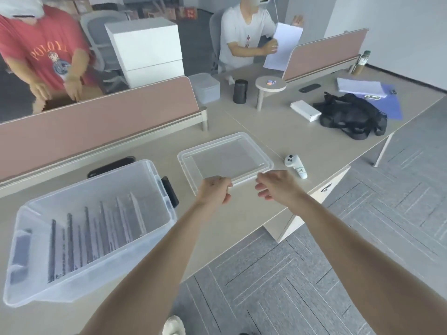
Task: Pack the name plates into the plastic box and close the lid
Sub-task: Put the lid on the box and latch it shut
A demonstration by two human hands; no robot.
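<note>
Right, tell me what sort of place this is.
Most likely an open-plan office: long shared desks split by pink partition screens, grey swivel chairs, and a seated person handling paper sheets.

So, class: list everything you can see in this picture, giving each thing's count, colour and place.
plastic box: one, clear, open, left on the desk
name plates: a row, dark, on edge inside the box; number unclear
lid: one, clear, flat on the desk right of the box
controller: one, white, right of the lid
bag: one, black, far right of the desk
white box: one, beside the bag
black cylinder: one, far end of the desk
dividers: two, pink, along the back of the desk
seated people: two, behind the dividers
left hand: loosely curled at the lid's near edge, contact unclear
right hand: open, beside it
</note>
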